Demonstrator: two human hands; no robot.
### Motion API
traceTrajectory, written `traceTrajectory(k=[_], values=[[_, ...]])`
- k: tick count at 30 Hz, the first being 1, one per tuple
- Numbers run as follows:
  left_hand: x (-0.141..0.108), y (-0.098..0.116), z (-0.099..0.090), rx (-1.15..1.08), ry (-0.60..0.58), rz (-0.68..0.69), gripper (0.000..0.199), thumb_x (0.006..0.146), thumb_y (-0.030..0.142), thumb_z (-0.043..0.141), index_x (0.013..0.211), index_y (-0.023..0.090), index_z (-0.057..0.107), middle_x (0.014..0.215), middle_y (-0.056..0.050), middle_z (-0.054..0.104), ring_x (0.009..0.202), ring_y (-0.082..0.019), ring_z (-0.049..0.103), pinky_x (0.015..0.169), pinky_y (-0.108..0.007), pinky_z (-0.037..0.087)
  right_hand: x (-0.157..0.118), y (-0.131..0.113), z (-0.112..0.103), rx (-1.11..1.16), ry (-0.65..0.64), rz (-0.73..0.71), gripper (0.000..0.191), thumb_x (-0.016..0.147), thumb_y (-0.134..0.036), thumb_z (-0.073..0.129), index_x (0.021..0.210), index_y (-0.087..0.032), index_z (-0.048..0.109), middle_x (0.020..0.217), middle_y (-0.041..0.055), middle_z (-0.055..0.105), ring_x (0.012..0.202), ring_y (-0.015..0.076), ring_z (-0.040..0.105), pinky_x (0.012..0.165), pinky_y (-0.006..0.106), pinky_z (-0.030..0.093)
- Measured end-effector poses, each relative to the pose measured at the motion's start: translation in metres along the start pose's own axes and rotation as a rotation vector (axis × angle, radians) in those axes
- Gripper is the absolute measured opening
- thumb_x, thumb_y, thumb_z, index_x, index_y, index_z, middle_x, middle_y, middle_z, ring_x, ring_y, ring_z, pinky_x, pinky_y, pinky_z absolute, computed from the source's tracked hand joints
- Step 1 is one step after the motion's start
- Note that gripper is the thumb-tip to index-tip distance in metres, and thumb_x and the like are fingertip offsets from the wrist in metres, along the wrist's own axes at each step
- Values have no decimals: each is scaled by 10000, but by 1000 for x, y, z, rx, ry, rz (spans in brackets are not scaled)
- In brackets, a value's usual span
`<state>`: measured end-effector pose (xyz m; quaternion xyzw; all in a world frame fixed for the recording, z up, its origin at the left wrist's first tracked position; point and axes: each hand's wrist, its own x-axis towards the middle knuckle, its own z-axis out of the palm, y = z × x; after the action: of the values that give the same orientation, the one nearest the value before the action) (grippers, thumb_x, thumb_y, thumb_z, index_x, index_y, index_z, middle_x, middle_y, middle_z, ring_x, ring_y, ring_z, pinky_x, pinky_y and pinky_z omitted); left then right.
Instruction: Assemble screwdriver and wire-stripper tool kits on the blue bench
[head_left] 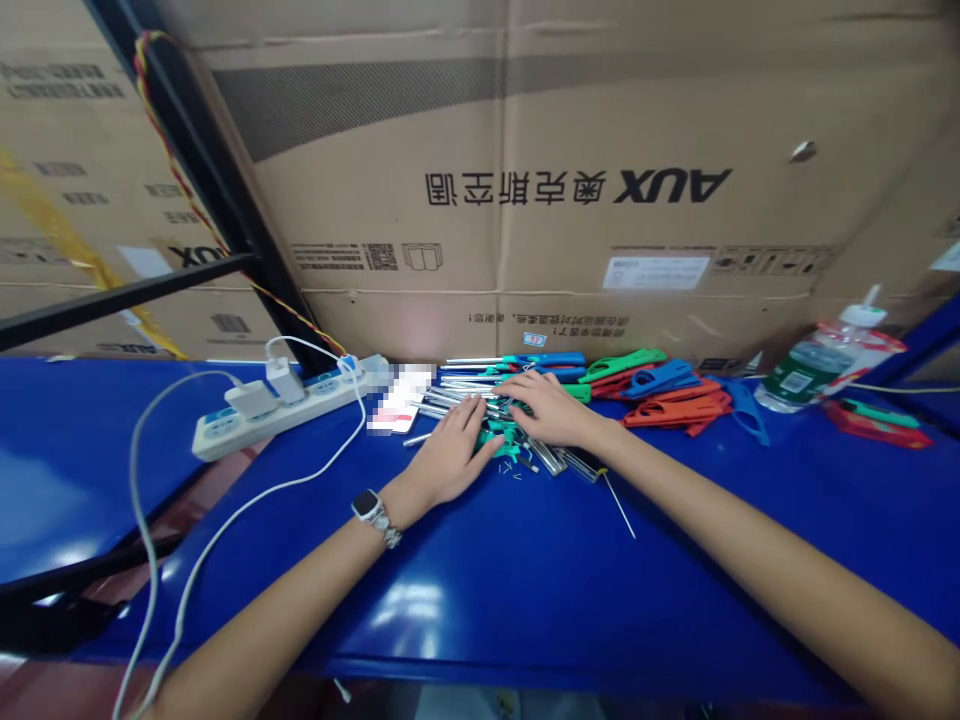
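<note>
My left hand (448,458) lies over a pile of loose parts, fingers stretched out and thumb apart. Under its fingertips are thin metal tubes (433,402) and small green plastic pieces (495,440). From the other side my right hand (551,408) reaches onto the same pile, its fingers loosely bent and apart from the thumb. What lies beneath its fingertips is partly hidden. Just behind the hands are long-nosed lighters (551,360) with blue handles and metal stems. Flat metal pieces (546,456) and tiny pins (510,470) are scattered in front of the pile.
Orange handle shells (679,408) and blue shells (660,378) are heaped to the right, beside a bottle (814,365). A power strip (300,405) with chargers and white cables stands left, near a phone (405,398). A thin rod (620,505) lies in front. Cardboard (525,120) walls the back.
</note>
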<state>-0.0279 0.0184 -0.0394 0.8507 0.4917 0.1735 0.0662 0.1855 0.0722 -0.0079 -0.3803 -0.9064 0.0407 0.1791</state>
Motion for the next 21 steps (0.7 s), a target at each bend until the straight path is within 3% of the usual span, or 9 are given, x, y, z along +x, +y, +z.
traceTrajectory(k=[7,12,15,21], values=[[20,-2,0,-14,35,113,707,1041,594,293,1524,86,389,1616,-205,375,1523,-292,329,1252,-459,291,-13,17,-5,-36,-50,44,367,917,-128,436,1143,-221,709,1333,91,679,1258,300,560,983,504,370],[25,-14,1,101,-1,89,714,1047,586,289,1535,72,374,1643,-212,314,1557,-312,237,1282,-505,175,-16,25,-6,-50,-44,45,351,927,-120,418,1099,-222,707,1299,90,696,1240,299,579,979,517,360],[32,-15,4,87,-9,84,693,1059,562,265,1534,70,380,1640,-205,327,1552,-304,254,1273,-493,204,-16,27,-4,-47,-17,53,332,923,-111,427,1071,-216,705,1272,90,707,1225,293,586,980,516,354],[45,-11,7,8,120,137,569,1074,495,283,1403,95,518,1511,-182,505,1462,-290,407,1226,-484,312,-25,32,-5,-51,50,62,279,925,-122,459,1028,-232,694,1228,61,729,1202,277,600,959,479,356]])
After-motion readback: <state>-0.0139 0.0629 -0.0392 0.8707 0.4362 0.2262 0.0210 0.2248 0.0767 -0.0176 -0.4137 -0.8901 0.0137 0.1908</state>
